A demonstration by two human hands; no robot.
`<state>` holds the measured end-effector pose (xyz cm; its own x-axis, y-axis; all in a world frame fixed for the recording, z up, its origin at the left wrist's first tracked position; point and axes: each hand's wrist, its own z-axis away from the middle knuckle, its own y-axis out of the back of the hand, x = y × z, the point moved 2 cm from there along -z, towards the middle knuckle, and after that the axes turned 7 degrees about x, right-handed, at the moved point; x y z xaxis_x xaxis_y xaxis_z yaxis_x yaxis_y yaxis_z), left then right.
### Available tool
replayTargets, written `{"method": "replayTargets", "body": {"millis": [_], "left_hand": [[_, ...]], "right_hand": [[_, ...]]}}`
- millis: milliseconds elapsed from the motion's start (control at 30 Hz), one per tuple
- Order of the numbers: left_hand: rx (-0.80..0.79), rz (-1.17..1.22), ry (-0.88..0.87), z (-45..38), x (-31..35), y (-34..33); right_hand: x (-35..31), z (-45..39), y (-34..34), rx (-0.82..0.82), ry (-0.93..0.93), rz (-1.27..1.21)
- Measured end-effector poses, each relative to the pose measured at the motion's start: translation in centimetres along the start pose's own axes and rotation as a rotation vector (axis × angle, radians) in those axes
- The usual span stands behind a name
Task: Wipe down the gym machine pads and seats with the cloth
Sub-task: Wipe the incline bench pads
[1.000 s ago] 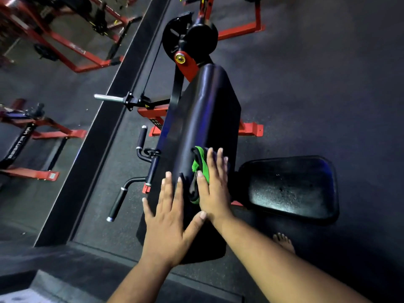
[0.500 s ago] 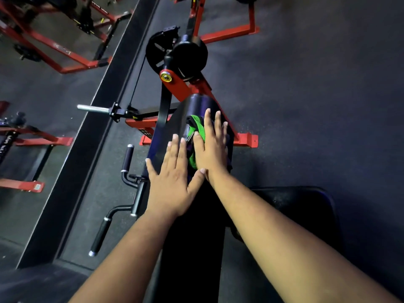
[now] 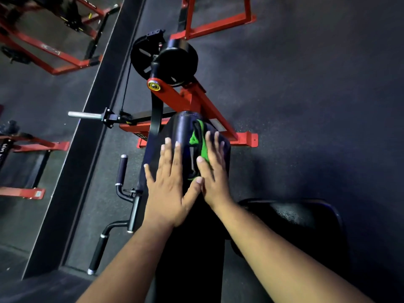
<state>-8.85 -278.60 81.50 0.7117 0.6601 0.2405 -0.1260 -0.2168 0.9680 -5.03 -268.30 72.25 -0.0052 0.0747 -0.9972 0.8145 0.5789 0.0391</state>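
A long black arm pad [image 3: 182,130] of a red-framed gym machine runs away from me down the middle of the view. A green and black cloth [image 3: 197,138] lies on its far part. My right hand [image 3: 213,171] presses flat on the cloth with straight fingers. Beside it, my left hand [image 3: 169,184] rests flat on the bare pad, fingers spread, its thumb touching the right hand. The black seat [image 3: 306,217] sits low at the right, partly behind my right forearm.
Black handles [image 3: 121,169] and a chrome peg [image 3: 84,115] stick out on the machine's left. A black weight plate [image 3: 178,60] hangs at the far end on the red frame [image 3: 188,99]. Other red machines [image 3: 50,55] stand at the left on the dark rubber floor.
Both hands slid forward along the pad from its near end toward its far end, the right hand carrying the cloth. In the last half second they stayed near the far part.
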Motion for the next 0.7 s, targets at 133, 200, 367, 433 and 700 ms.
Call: {"method": "replayTargets", "body": {"millis": [133, 200, 367, 433, 700], "left_hand": [[-0.004, 0.014, 0.005, -0.1, -0.1, -0.1], [-0.017, -0.011, 0.010, -0.2, -0.1, -0.2], [-0.040, -0.066, 0.013, -0.2, 0.2, -0.2], [-0.063, -0.069, 0.016, -0.2, 0.2, -0.2], [-0.091, -0.083, 0.011, -0.4, -0.2, -0.6]], "right_hand": [[-0.5, -2.6, 0.1, -0.109, 0.127, 0.140], [-0.9, -4.4, 0.0, -0.056, 0.188, 0.164], [7.2, -4.3, 0.1, 0.008, 0.059, 0.187], [10.5, -3.4, 0.9, -0.061, -0.126, 0.202], [2.8, -0.4, 0.3, -0.002, -0.146, -0.100]]}}
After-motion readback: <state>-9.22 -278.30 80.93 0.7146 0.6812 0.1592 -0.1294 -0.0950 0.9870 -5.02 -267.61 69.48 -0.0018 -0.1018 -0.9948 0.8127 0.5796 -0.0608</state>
